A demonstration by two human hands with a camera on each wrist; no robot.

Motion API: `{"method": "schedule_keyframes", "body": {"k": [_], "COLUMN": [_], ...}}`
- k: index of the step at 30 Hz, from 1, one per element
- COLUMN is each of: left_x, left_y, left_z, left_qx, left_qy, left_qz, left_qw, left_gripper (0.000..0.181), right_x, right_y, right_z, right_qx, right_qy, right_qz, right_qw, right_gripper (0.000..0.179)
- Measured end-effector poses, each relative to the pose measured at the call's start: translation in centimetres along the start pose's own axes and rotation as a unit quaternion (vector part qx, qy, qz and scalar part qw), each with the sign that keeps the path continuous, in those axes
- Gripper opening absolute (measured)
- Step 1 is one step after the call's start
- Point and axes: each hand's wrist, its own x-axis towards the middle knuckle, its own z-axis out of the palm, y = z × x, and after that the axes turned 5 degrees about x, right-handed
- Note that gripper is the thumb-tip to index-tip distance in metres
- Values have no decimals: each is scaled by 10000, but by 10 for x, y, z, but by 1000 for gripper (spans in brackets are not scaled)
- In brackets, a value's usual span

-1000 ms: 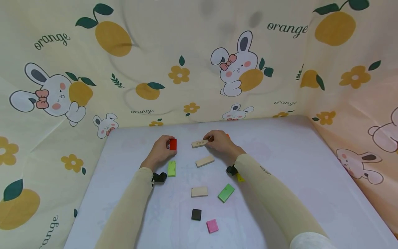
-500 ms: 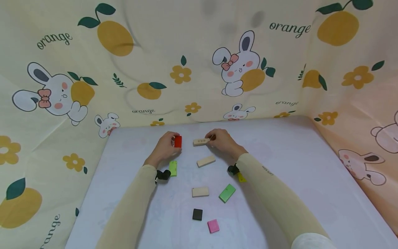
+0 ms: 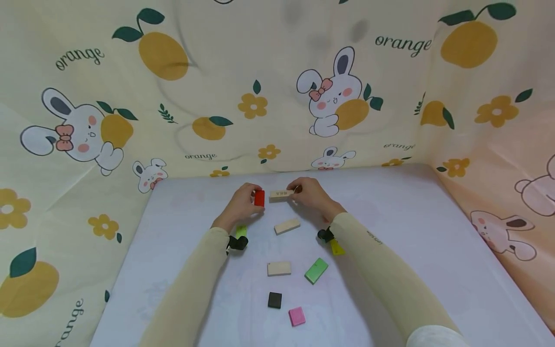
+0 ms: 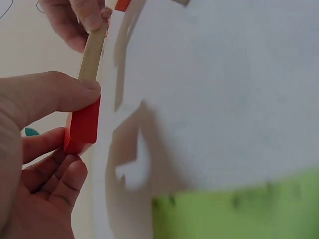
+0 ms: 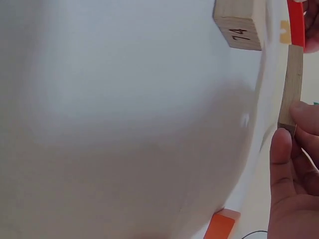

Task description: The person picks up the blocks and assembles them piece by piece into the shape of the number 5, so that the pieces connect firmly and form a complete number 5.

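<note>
At the far part of the table, my left hand [image 3: 240, 205] pinches a red wooden block [image 3: 259, 198] between thumb and fingers. My right hand [image 3: 313, 193] pinches the right end of a plain wooden block [image 3: 279, 194] with small dark markings on its face. A narrow gap parts the two blocks in the head view. Seen from the left wrist, the red block [image 4: 83, 124] stands in line with the plain block [image 4: 92, 57], both seeming raised off the table. The right wrist view has the plain block [image 5: 292, 82] end-on near the red block [image 5: 297, 25].
Nearer me lie two more plain blocks [image 3: 287, 226], a green block [image 3: 316, 271], a black one [image 3: 275, 300] and a pink one [image 3: 297, 316]. My forearms partly cover a light green block [image 3: 241, 231] and a yellow one [image 3: 336, 247]. An orange block [image 5: 221, 226] shows beside my right hand.
My left hand has carried the red block to the right, closing most of the distance to the plain block. The right hand, still holding its block, has hardly moved.
</note>
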Motion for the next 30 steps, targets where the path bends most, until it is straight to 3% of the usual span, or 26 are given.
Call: {"method": "schedule_keyframes", "body": {"k": [16,23,30], "left_x": [11,13,11], "left_y": [15,11,8], "left_z": [19,25,31], "left_qx": [49,280,472], "left_qy": [-73,39,-83], "left_qz": [-78,-49,9], "left_qw": [9999,9996,9989], "left_gripper": [63,61,62], "right_x": [0,5,2], "right_y": [0,1,9], "right_z": [-2,1,6], "right_qx": [-77,-81,54], "right_qy": [-34,-182,-304], "right_qz": [344,335,415], "right_qw": [9994,9992,9987], "right_gripper": [25,23,18]}}
